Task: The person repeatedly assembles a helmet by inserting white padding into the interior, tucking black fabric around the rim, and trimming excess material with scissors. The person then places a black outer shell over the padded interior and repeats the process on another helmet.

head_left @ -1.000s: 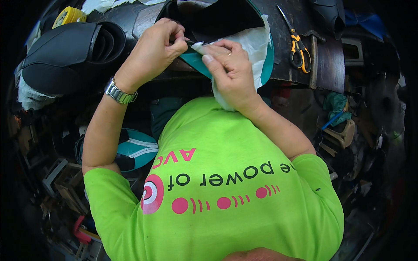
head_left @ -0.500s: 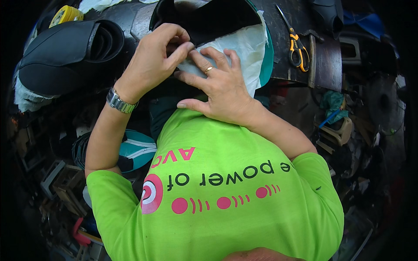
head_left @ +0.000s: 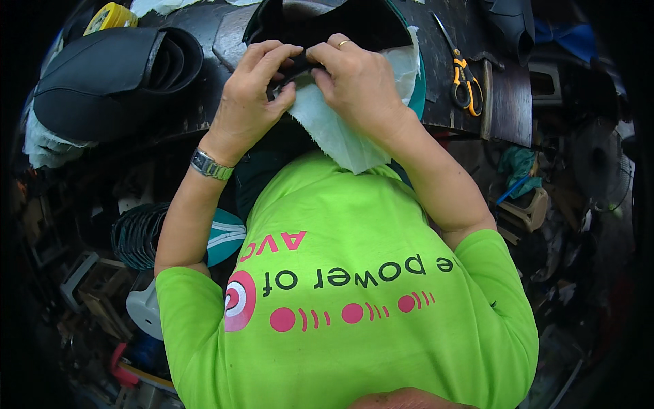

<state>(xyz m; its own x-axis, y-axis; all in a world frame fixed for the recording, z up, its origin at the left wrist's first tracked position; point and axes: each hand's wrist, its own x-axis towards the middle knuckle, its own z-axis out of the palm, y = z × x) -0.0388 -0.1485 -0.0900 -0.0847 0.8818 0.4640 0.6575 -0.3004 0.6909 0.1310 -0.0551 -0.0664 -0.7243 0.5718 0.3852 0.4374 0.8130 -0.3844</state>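
Observation:
On the dark bench in front of me lies a black, shoe-upper-like piece [head_left: 306, 31] with a teal outer side [head_left: 417, 92]. A thin whitish cloth [head_left: 340, 133] hangs from its near edge toward my lap. My left hand [head_left: 255, 85] pinches the near edge of the black piece, its fingers closed and a watch on its wrist. Close by on the right, my right hand [head_left: 357, 82] is also closed on that edge, with finger and thumb bent and the cloth under the palm. The fingers partly hide the pinched edge.
Nested black shoe uppers [head_left: 95, 85] rest at the left beside a yellow round container [head_left: 110, 18]. Orange-and-black scissors [head_left: 466, 88] and a hammer [head_left: 486, 88] lie at the right. Teal-and-black pieces [head_left: 228, 238] are below the left forearm. A wooden bench edge [head_left: 512, 102] curves at the right.
My right hand has lifted off the cloth where it lay spread, moved up, and closed on the edge. My left hand shifted slightly right. The cloth now hangs lower.

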